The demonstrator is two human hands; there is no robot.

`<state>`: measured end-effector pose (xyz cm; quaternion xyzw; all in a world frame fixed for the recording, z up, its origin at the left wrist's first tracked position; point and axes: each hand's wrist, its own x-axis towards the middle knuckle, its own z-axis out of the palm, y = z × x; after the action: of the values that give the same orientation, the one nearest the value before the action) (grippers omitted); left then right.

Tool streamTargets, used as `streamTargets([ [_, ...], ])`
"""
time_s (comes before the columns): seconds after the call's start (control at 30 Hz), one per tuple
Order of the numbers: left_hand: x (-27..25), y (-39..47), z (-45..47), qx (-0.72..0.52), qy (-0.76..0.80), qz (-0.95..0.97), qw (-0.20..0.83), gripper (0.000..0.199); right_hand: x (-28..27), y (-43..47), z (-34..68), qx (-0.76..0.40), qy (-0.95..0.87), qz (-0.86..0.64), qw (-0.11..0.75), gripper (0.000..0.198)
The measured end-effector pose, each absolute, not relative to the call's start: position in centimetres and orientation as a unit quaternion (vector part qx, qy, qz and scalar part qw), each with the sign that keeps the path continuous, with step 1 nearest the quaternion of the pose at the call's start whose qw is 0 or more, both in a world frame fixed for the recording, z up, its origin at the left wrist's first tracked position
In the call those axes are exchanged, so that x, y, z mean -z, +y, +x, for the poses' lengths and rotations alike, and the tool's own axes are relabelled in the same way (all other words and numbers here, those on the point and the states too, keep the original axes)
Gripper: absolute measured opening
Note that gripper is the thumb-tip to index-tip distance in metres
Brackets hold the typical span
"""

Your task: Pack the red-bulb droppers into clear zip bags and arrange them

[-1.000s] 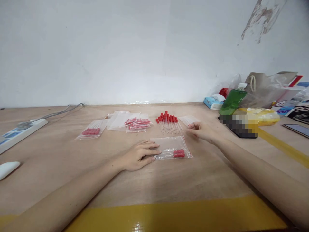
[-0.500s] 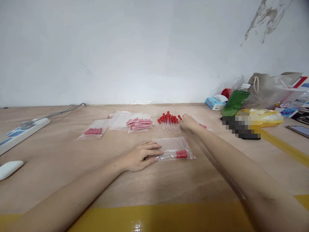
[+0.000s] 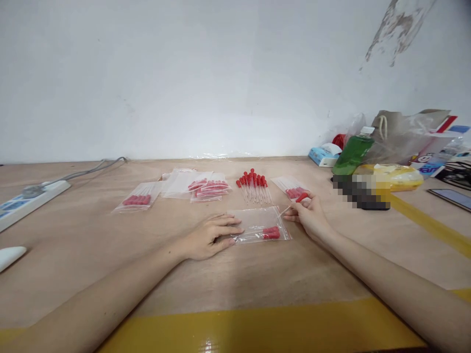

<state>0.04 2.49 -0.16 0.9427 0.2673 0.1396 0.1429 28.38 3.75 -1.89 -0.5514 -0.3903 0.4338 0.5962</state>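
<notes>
A clear zip bag (image 3: 253,220) lies flat before me, with red-bulbed droppers (image 3: 271,232) inside near its right end. My left hand (image 3: 211,236) rests on the bag's left end, fingers stretched out and apart. Pinched in my right hand (image 3: 308,215) is a single dropper (image 3: 302,197), its red bulb up and its thin clear tube slanting down-left to the bag's right edge. Whether the tip is inside the bag I cannot tell. Behind the bag, a fan of loose droppers (image 3: 253,184) lies on the table. A filled bag (image 3: 290,187) sits just behind my right hand.
More filled bags (image 3: 211,188) overlap at centre back, and another bag (image 3: 138,198) lies left of them. A power strip (image 3: 35,201) is at the left. At the right are a green bottle (image 3: 353,152), a tissue pack (image 3: 324,156), a yellow packet (image 3: 401,176) and a phone (image 3: 452,198).
My right hand has come from beside the loose droppers toward me, to the bag's right edge, carrying one dropper. My left hand stays on the bag. The view has shifted slightly.
</notes>
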Motion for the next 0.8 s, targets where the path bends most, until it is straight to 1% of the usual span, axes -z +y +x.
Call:
streamTargets([
  [0.1, 0.1, 2.4, 0.0, -0.138, 0.273, 0.942, 0.135, 0.039, 2.0, 3.5, 27.8, -0.450, -0.400, -0.530, 0.597, 0.045],
  [0.17, 0.2, 2.4, 0.0, -0.140, 0.284, 0.940, 0.128, 0.044, 1.8, 3.3, 27.9, -0.475, -0.421, -0.512, 0.579, 0.041],
  [0.27, 0.2, 2.3, 0.0, -0.141, 0.297, 0.936, 0.123, 0.049, 1.6, 3.0, 28.9, -0.500, -0.502, -0.507, 0.491, 0.037],
  [0.37, 0.1, 2.2, 0.0, -0.138, 0.296, 0.938, 0.119, 0.048, 1.6, 3.1, 30.0, -0.478, -0.609, -0.506, 0.381, 0.038],
  [0.43, 0.0, 2.2, 0.0, -0.137, 0.295, 0.938, 0.116, 0.048, 1.9, 3.4, 30.4, -0.454, -0.653, -0.501, 0.340, 0.038],
  [0.5, 0.0, 2.2, 0.0, -0.139, 0.295, 0.939, 0.112, 0.048, 2.3, 3.8, 30.3, -0.418, -0.678, -0.509, 0.327, 0.036],
  [0.57, -0.1, 2.2, 0.0, -0.141, 0.291, 0.940, 0.111, 0.048, 2.6, 4.1, 29.9, -0.369, -0.702, -0.509, 0.334, 0.032],
  [0.63, -0.1, 2.3, 0.0, -0.145, 0.285, 0.941, 0.110, 0.048, 2.4, 4.1, 29.5, -0.339, -0.736, -0.475, 0.343, 0.028],
  [0.73, -0.1, 2.3, 0.1, -0.142, 0.285, 0.941, 0.112, 0.046, 1.4, 3.7, 29.5, -0.377, -0.767, -0.415, 0.312, 0.026],
  [0.8, -0.1, 2.3, 0.0, -0.135, 0.287, 0.941, 0.115, 0.043, 0.5, 3.7, 29.9, -0.429, -0.739, -0.438, 0.279, 0.028],
])
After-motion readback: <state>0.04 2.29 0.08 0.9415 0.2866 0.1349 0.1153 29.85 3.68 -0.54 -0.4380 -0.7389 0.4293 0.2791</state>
